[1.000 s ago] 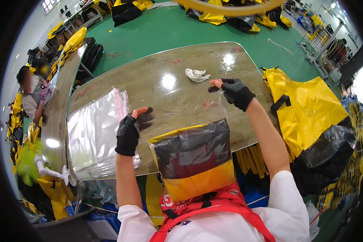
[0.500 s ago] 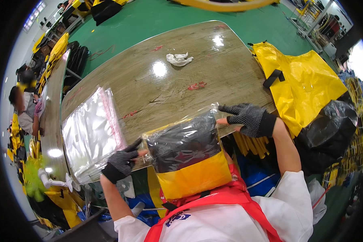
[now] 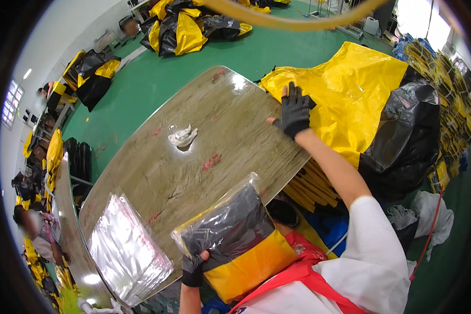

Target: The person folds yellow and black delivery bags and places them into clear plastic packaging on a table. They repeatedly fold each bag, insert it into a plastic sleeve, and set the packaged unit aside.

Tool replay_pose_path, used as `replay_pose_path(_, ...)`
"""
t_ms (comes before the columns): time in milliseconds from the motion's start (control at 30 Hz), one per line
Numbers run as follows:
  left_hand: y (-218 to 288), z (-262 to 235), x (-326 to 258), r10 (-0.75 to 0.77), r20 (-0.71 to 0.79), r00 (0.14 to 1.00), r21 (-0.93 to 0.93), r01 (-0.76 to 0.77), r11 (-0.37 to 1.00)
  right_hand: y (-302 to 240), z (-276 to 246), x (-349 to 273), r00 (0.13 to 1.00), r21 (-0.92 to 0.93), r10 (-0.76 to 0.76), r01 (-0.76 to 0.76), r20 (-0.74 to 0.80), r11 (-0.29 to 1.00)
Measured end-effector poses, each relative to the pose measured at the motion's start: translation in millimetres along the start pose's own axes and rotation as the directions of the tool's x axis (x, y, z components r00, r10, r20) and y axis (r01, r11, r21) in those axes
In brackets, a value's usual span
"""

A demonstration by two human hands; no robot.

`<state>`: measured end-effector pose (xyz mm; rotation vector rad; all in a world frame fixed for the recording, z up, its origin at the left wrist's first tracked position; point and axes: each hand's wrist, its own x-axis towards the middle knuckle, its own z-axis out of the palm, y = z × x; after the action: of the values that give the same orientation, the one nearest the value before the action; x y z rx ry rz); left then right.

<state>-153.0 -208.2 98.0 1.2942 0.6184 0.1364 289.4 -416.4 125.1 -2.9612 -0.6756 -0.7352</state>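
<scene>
A folded yellow-and-black sheet pack point(image 3: 235, 235) in clear plastic leans between the table's near edge and my body. Its lower part is yellow, and the plastic extends past the dark upper part. My left hand point(image 3: 192, 268), in a dark fingerless glove, grips its lower left edge, thumb on top. My right hand point(image 3: 294, 111), gloved alike, reaches to the table's right edge with fingers stretched out. It lies over the border of a large yellow sheet point(image 3: 345, 99) with black parts; whether it presses on that sheet I cannot tell.
A stack of clear plastic bags point(image 3: 128, 248) lies on the near left of the wooden table point(image 3: 188, 172). A crumpled white cloth point(image 3: 183, 137) rests farther back. Yellow folded strips point(image 3: 311, 186) stand below the table's right edge. A co-worker point(image 3: 42, 235) is at the far left.
My right hand has let go of the pack and moved up and right to the yellow sheet. The view has turned right. The pack tilts, with my left hand still on it.
</scene>
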Motion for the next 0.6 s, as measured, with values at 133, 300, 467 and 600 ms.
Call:
replay_pose_path(133,71,-68,76,0.142,-0.199,0.97,0.168,-0.109,0.98,90,50,47,0.951,0.039,0.264,-0.273,0.163,0.961)
replay_pose_path(300,147,-103,126,0.227,-0.251,0.941,-0.302,-0.299,0.905,22,-65,-48,1.0,0.628,-0.023,0.023,-0.007,0.778)
replay_pose_path(467,151,38,200,-0.124,0.486,0.865,-0.172,0.234,0.957,-57,-139,-258,0.823,0.855,-0.549,0.382,-0.143,0.35)
replay_pose_path(600,150,83,244,-0.094,0.305,0.948,0.051,0.082,0.995,-106,-130,-327,0.629,0.806,-0.774,0.492,-0.068,0.329)
